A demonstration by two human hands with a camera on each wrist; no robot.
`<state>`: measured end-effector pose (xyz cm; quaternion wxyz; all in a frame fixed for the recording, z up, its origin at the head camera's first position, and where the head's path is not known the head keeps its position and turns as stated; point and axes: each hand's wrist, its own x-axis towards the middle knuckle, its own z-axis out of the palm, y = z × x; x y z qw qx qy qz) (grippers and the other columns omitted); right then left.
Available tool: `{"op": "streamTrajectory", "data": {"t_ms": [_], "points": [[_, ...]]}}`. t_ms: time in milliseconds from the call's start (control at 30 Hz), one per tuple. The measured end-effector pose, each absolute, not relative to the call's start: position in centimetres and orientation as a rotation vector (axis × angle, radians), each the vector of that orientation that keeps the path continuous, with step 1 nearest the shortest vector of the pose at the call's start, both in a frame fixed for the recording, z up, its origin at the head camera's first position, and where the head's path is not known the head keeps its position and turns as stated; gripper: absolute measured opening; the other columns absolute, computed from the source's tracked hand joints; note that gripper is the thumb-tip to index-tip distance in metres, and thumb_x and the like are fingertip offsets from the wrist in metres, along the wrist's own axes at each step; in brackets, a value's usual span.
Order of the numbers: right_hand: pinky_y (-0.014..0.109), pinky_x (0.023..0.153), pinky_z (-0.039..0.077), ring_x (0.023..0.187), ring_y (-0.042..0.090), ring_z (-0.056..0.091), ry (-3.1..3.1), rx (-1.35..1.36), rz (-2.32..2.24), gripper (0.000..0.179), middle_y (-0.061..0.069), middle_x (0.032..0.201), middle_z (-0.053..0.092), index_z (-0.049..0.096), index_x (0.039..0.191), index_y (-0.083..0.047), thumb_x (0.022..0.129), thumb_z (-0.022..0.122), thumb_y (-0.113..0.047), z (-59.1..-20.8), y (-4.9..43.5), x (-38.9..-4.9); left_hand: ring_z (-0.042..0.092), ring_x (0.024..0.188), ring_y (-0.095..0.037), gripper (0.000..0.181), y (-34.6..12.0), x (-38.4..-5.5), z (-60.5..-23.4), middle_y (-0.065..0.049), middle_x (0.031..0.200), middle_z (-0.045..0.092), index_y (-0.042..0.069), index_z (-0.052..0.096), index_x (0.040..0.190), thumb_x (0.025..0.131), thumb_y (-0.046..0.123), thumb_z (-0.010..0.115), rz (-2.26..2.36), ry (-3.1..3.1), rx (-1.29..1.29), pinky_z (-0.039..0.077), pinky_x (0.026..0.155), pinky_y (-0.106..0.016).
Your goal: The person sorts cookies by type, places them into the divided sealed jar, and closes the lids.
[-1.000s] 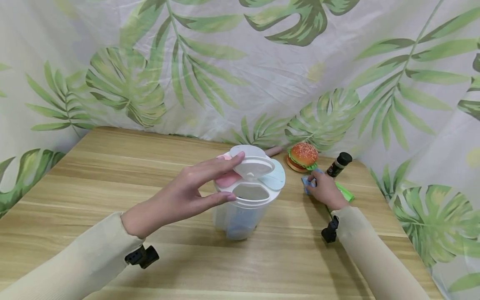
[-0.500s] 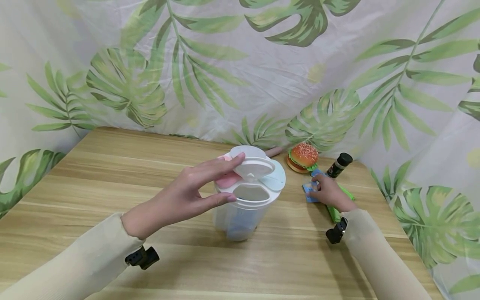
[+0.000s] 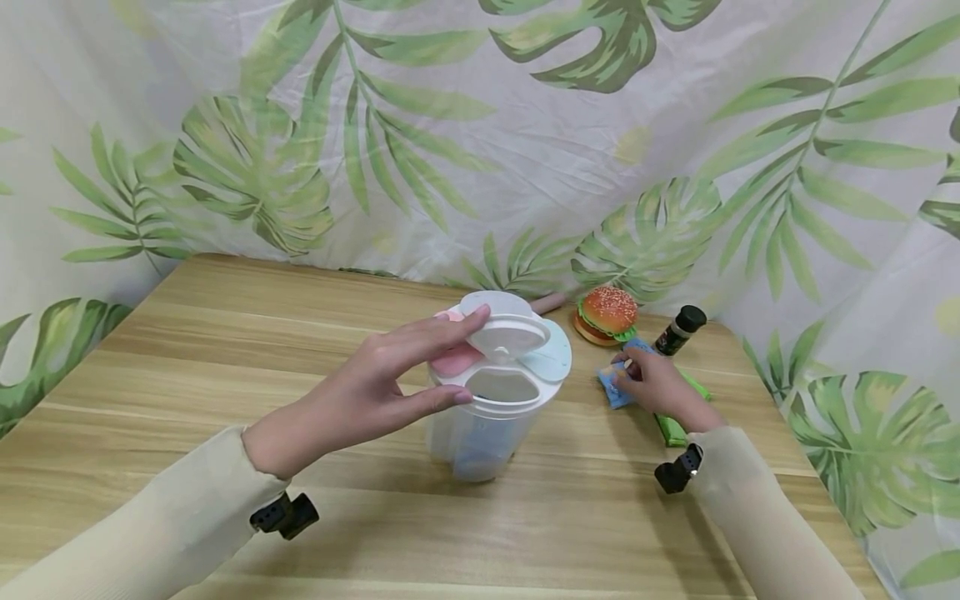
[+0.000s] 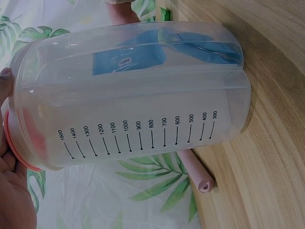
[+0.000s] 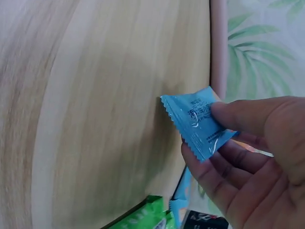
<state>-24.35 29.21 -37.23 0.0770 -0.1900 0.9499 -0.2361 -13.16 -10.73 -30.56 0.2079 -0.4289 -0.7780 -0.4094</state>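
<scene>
A clear plastic storage container [image 3: 480, 446] with a segmented lid stands upright mid-table. Its front white flap [image 3: 512, 335] is raised above an opening. My left hand [image 3: 367, 375] grips the lid, with the thumb at the front rim and the index finger on the raised flap. Through the wall, the left wrist view shows blue packets [image 4: 128, 59] inside. To the container's right, my right hand [image 3: 663, 387] pinches a small blue snack packet [image 5: 198, 121] between thumb and fingers. It appears just above the table in the right wrist view. Another blue packet [image 3: 637, 343] lies behind that hand.
A green packet [image 3: 672, 430] lies partly under the right hand. Behind it are a black-capped bottle [image 3: 678, 329] and a toy hamburger [image 3: 606, 313]. A pink roll [image 3: 550, 302] lies at the back edge of the wooden table [image 3: 262, 333], before a leaf-print curtain [image 3: 450, 150].
My right hand has shifted slightly right and toward me, and the blue packet in its fingers has turned and come into fuller view. The left hand and container stay put.
</scene>
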Motion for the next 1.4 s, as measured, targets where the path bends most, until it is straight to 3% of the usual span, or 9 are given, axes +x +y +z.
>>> {"op": "streamTrajectory", "data": {"t_ms": [167, 400, 567, 833, 1100, 1333, 1400], "points": [[0.026, 0.062, 0.045, 0.074, 0.016, 0.054, 2.911, -0.559, -0.748, 0.027, 0.012, 0.088, 0.067, 0.065, 0.125, 0.005, 0.104, 0.062, -0.011, -36.2, 28.3, -23.7, 0.060, 0.140, -0.027, 0.078, -10.8, -13.1, -30.6, -0.012, 0.147, 0.065, 0.008, 0.054, 0.153, 0.083, 0.011, 0.089, -1.144, -2.164, -1.195, 0.041, 0.127, -0.036], [0.023, 0.069, 0.055, 0.083, 0.020, 0.067, 3.048, -0.692, -0.930, 0.023, 0.014, 0.094, 0.071, 0.065, 0.124, 0.000, 0.105, 0.065, -0.014, -34.4, 26.4, -22.3, 0.061, 0.139, -0.027, 0.077, -10.8, -13.2, -30.6, -0.012, 0.146, 0.066, 0.007, 0.054, 0.152, 0.083, 0.010, 0.089, -1.148, -2.161, -1.193, 0.041, 0.127, -0.038], [0.021, 0.070, 0.059, 0.083, 0.014, 0.066, 3.129, -0.803, -1.063, 0.024, 0.013, 0.098, 0.075, 0.064, 0.126, -0.003, 0.105, 0.065, -0.015, -32.6, 24.8, -20.9, 0.061, 0.140, -0.025, 0.077, -10.9, -13.2, -30.6, -0.012, 0.146, 0.066, 0.007, 0.054, 0.152, 0.083, 0.009, 0.089, -1.153, -2.157, -1.197, 0.040, 0.127, -0.038], [0.004, 0.074, 0.053, 0.088, -0.004, 0.062, 3.221, -1.085, -1.366, 0.026, 0.018, 0.105, 0.076, 0.067, 0.127, 0.002, 0.100, 0.066, 0.001, -29.7, 22.3, -18.6, 0.060, 0.140, -0.025, 0.078, -10.9, -13.1, -30.7, -0.011, 0.146, 0.066, 0.007, 0.054, 0.153, 0.083, 0.011, 0.089, -1.158, -2.159, -1.199, 0.040, 0.127, -0.037], [0.007, 0.086, 0.056, 0.095, -0.007, 0.064, 3.199, -1.380, -1.722, 0.030, 0.025, 0.102, 0.072, 0.065, 0.126, 0.010, 0.096, 0.066, 0.011, -27.2, 20.0, -16.6, 0.060, 0.140, -0.025, 0.078, -10.8, -13.2, -30.7, -0.012, 0.145, 0.066, 0.007, 0.054, 0.153, 0.083, 0.010, 0.089, -1.158, -2.146, -1.207, 0.040, 0.127, -0.036], [0.013, 0.086, 0.060, 0.099, 0.002, 0.070, 2.898, -1.646, -2.044, 0.036, -0.006, 0.117, 0.071, 0.059, 0.122, 0.018, 0.102, 0.069, -0.009, -25.8, 18.2, -15.0, 0.062, 0.138, -0.024, 0.079, -10.8, -13.4, -30.8, -0.012, 0.143, 0.068, 0.007, 0.053, 0.154, 0.083, 0.011, 0.089, -1.156, -2.133, -1.220, 0.041, 0.127, -0.036], [0.014, 0.085, 0.061, 0.098, 0.004, 0.071, 2.807, -1.701, -2.073, 0.040, -0.008, 0.119, 0.072, 0.058, 0.120, 0.020, 0.102, 0.070, -0.014, -25.7, 17.6, -14.5, 0.062, 0.138, -0.024, 0.079, -10.8, -13.3, -30.7, -0.011, 0.143, 0.068, 0.008, 0.053, 0.154, 0.083, 0.011, 0.089, -1.158, -2.137, -1.218, 0.041, 0.127, -0.036]]}}
